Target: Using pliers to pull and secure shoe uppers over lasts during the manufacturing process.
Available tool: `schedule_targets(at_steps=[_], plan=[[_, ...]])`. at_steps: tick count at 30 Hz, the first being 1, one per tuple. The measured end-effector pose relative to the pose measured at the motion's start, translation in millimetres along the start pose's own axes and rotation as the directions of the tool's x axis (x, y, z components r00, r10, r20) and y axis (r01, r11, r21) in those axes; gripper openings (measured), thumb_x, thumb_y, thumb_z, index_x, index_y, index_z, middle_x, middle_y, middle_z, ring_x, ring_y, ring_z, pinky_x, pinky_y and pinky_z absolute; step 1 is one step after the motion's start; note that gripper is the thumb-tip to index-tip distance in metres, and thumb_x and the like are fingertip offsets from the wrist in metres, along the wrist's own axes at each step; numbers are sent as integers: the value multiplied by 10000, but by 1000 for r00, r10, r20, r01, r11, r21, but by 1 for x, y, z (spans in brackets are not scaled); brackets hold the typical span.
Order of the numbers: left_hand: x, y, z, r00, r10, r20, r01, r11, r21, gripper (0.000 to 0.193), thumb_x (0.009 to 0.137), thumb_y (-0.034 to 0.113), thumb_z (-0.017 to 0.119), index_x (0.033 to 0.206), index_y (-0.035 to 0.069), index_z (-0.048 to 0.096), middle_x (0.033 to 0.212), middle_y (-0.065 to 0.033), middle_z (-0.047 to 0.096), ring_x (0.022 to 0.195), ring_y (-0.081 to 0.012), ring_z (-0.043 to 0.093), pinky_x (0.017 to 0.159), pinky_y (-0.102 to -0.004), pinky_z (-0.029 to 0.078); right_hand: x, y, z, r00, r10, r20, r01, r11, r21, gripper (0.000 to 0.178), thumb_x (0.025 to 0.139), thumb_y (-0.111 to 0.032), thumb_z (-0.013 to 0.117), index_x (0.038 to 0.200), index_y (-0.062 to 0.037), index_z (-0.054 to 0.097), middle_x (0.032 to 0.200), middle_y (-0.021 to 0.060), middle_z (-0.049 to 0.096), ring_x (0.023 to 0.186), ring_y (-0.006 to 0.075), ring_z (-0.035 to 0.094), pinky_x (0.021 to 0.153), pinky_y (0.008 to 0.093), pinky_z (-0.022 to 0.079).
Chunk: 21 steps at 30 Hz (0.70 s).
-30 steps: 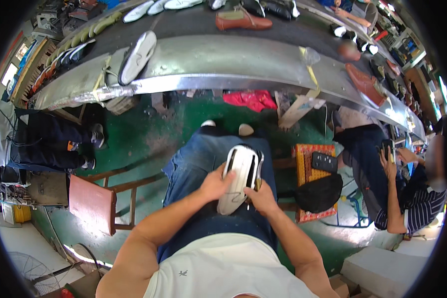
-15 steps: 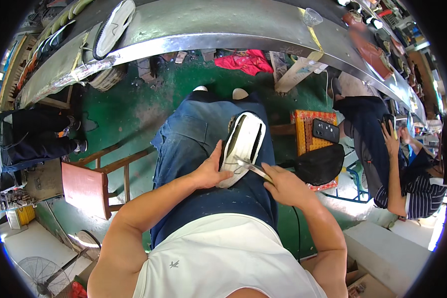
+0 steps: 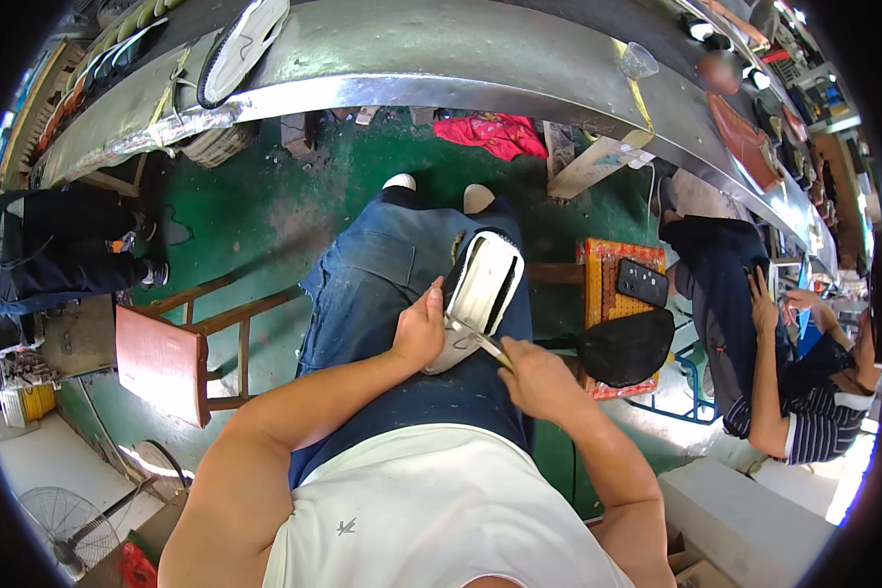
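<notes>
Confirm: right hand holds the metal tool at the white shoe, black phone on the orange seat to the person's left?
No: the orange seat with the black phone is to the person's right, per the head view. The right hand does hold the metal tool at the white shoe.

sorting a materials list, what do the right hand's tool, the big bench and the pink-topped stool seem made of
Tool: probably metal, silvery and shiny. Bench: likely sheet metal, grey with bright reflections. Stool: brown, apparently wooden legs; pink, glossy seat, maybe vinyl.
</notes>
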<state>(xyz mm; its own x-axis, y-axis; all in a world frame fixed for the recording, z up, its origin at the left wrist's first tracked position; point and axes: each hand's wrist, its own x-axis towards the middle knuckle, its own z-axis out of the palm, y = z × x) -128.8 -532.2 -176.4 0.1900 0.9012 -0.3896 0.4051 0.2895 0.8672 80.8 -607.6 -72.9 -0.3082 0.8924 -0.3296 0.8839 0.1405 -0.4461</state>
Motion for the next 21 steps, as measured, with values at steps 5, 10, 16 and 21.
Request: schedule_targets(at_steps=[5,10,16,21], plan=[[2,-11,-1,969,246,-28,-244,967,69,526,1087,332,375,1469,-16,475,1432,-280,536,1260,-447,571,1070,-420,456,20,5,-6,952,-35,-305,-25,982,-190,471,907,-141,671,1294,74,510,1127,243,625,1029,395,647,880,454,540],[-5,4,-9,889,397,229,-456,818,351,530,1062,301,434,1572,173,365,1632,-273,219,1168,-480,616,961,-463,536,10,29,25,959,251,-132,-242,967,84,311,923,-174,669,1155,4,560,1012,225,673,877,425,671,790,491,548],[6,14,-26,817,327,475,-550,688,473,577,1043,271,475,1594,215,316,1633,-288,172,1037,-482,660,881,-466,574,13,56,-26,920,235,313,-356,835,420,246,969,-247,630,998,-4,605,901,239,678,866,468,658,769,519,506],[9,34,-26,808,260,529,-551,652,522,611,1041,325,484,1611,275,267,1628,-306,168,900,-475,697,820,-475,590,26,32,-17,958,243,-150,-174,915,364,299,1003,-295,579,1039,2,581,919,270,672,904,474,646,770,527,504]])
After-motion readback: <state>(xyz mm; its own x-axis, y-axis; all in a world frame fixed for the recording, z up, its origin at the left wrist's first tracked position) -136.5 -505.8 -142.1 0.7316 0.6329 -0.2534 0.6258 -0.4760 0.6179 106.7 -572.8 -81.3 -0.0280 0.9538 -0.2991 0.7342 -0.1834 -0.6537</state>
